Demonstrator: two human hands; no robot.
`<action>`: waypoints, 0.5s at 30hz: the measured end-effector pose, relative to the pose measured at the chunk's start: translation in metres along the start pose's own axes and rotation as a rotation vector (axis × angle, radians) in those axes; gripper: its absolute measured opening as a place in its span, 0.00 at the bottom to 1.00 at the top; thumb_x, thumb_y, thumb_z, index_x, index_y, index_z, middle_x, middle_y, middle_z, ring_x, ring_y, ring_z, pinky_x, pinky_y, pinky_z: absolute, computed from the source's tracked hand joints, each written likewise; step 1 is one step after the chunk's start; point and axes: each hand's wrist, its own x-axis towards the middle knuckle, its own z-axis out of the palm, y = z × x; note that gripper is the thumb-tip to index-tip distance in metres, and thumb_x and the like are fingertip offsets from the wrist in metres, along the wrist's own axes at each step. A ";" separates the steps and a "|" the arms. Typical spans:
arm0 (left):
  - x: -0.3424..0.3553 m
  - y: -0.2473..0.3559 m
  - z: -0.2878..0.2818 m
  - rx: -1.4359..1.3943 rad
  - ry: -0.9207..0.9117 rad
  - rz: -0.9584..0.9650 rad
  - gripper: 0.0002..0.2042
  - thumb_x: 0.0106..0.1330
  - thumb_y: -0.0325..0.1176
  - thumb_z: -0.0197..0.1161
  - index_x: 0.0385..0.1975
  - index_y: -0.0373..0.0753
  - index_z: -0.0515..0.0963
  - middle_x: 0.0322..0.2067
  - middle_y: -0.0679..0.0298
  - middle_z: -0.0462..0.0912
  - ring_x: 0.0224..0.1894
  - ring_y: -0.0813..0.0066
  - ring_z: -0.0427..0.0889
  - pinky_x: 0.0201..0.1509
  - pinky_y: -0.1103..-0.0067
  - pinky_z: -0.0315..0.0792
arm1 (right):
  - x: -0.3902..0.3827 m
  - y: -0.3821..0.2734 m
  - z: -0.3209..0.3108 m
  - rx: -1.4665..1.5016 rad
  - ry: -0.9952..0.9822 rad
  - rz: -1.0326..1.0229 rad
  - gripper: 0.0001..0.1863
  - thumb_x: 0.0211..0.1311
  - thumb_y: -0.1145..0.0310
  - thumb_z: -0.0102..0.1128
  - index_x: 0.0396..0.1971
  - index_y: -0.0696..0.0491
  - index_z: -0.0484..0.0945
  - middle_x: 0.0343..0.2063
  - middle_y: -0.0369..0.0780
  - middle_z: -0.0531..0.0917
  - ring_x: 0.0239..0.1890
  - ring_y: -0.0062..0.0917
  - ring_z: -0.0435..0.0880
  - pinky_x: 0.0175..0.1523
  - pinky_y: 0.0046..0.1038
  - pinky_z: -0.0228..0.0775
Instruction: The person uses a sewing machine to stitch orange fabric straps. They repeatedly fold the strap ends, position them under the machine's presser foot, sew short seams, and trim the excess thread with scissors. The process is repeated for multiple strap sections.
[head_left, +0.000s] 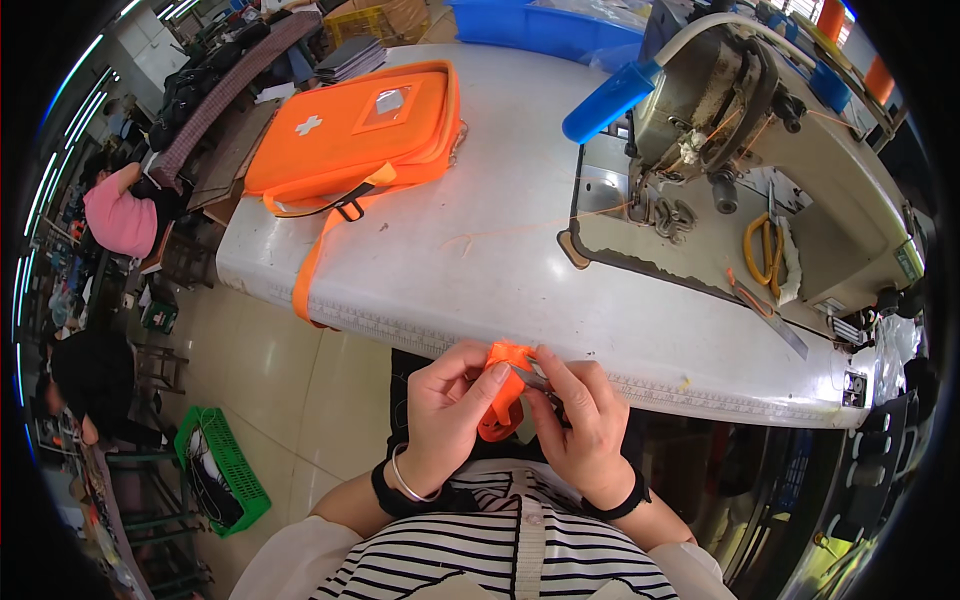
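Strap (503,390) partly behind fingers (560,385)

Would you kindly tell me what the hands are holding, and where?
Both hands, left and right, pinch a folded orange strap at its upper end; the right also grips a small metal tool.

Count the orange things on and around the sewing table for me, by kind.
Orange first-aid bag: 1
Orange webbing strap hanging off the table edge: 1
Orange strap piece held in both hands: 1
Orange-handled scissors: 1
Total: 4
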 end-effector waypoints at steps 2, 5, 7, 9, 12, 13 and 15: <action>0.000 -0.001 -0.001 -0.003 -0.003 0.014 0.08 0.67 0.22 0.59 0.43 0.27 0.78 0.37 0.65 0.79 0.36 0.84 0.76 0.43 0.85 0.70 | -0.001 -0.002 0.001 0.025 0.017 0.025 0.27 0.49 0.76 0.68 0.53 0.52 0.77 0.27 0.36 0.76 0.20 0.23 0.74 0.22 0.24 0.67; 0.000 0.000 -0.001 0.005 -0.002 0.009 0.08 0.67 0.22 0.59 0.42 0.27 0.78 0.37 0.65 0.79 0.36 0.84 0.76 0.43 0.86 0.70 | -0.001 -0.003 0.000 0.032 0.008 0.038 0.27 0.49 0.76 0.68 0.53 0.53 0.77 0.27 0.36 0.76 0.20 0.23 0.74 0.22 0.24 0.67; 0.000 0.000 0.000 0.001 0.004 0.009 0.08 0.67 0.22 0.59 0.42 0.27 0.78 0.37 0.65 0.79 0.36 0.84 0.76 0.43 0.86 0.70 | -0.001 -0.003 0.000 0.027 0.007 0.037 0.27 0.49 0.77 0.68 0.53 0.53 0.77 0.27 0.36 0.76 0.20 0.22 0.74 0.22 0.24 0.68; 0.000 -0.001 -0.001 -0.003 0.008 0.012 0.08 0.67 0.22 0.59 0.42 0.27 0.78 0.36 0.65 0.79 0.36 0.84 0.76 0.43 0.86 0.70 | -0.001 -0.003 0.001 0.022 0.009 0.037 0.27 0.49 0.77 0.68 0.53 0.52 0.77 0.27 0.36 0.76 0.20 0.22 0.74 0.22 0.24 0.68; 0.000 -0.002 -0.001 -0.006 0.010 0.020 0.08 0.67 0.22 0.59 0.42 0.27 0.78 0.36 0.65 0.79 0.36 0.84 0.76 0.42 0.86 0.70 | -0.002 -0.003 0.002 0.012 0.014 0.035 0.27 0.48 0.77 0.68 0.52 0.50 0.78 0.28 0.36 0.74 0.20 0.23 0.74 0.22 0.24 0.69; 0.000 -0.002 -0.001 -0.005 0.012 0.018 0.08 0.67 0.22 0.59 0.42 0.27 0.78 0.36 0.65 0.78 0.36 0.84 0.76 0.42 0.86 0.70 | -0.002 -0.003 0.002 0.008 0.011 0.032 0.27 0.48 0.77 0.68 0.52 0.49 0.78 0.28 0.36 0.74 0.19 0.23 0.74 0.21 0.24 0.69; 0.000 -0.002 -0.001 -0.003 0.018 0.018 0.08 0.67 0.22 0.59 0.43 0.27 0.78 0.36 0.65 0.78 0.35 0.84 0.76 0.42 0.86 0.70 | -0.003 -0.003 0.003 0.006 0.005 0.029 0.27 0.48 0.78 0.68 0.52 0.48 0.79 0.28 0.36 0.73 0.19 0.22 0.74 0.21 0.24 0.68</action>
